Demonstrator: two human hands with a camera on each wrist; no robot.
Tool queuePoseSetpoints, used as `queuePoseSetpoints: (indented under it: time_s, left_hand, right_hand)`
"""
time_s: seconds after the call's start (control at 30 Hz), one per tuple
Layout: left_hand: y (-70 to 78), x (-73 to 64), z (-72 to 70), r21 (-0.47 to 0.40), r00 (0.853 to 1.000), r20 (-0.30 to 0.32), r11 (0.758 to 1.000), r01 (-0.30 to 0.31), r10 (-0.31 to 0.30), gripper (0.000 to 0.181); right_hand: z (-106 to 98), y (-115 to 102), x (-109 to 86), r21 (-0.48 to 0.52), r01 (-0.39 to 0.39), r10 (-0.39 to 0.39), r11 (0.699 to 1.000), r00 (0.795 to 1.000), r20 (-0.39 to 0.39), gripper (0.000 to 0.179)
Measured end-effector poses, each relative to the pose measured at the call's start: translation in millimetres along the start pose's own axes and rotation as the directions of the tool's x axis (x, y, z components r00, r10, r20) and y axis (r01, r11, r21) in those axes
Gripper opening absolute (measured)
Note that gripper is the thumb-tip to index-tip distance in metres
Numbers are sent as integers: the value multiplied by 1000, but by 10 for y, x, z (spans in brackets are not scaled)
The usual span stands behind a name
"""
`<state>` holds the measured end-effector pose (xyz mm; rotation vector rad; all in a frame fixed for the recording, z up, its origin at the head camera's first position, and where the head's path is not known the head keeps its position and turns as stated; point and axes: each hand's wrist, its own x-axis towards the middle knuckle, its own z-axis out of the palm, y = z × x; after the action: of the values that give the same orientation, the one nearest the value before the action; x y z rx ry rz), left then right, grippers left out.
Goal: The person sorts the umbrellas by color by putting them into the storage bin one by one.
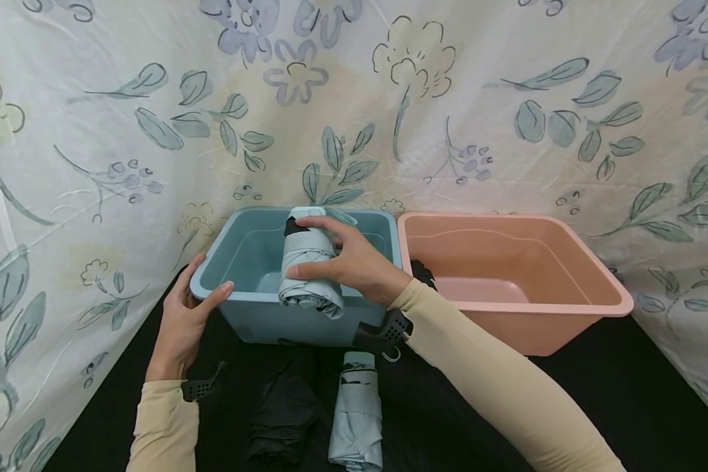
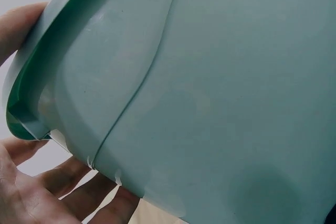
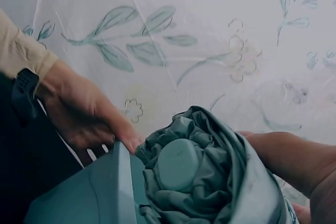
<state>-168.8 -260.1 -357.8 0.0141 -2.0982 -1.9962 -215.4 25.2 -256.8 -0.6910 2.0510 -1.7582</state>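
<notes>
My right hand grips a folded pale blue-grey umbrella with a black band, holding it over the front part of a blue plastic bin. In the right wrist view, the round end cap of the umbrella shows amid bunched fabric. At the bin's left corner, my left hand holds the rim. In the left wrist view, its thumb lies over the rim while the other fingers touch the outer side of the bin.
A pink bin stands right beside the blue one, with a dark bundle at its left inside edge. In front, on the black surface, lie another pale blue-grey folded umbrella and a folded black bundle. A flowered cloth hangs behind.
</notes>
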Motion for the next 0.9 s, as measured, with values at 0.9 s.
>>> queuePoseSetpoints:
  time_s: [0.9]
  left_hand:
    - [13,13,-23,11,1000,14,1000,6,-6,82]
  right_hand:
    - [315,103,893,-38,-126,122,991,989,-78,72]
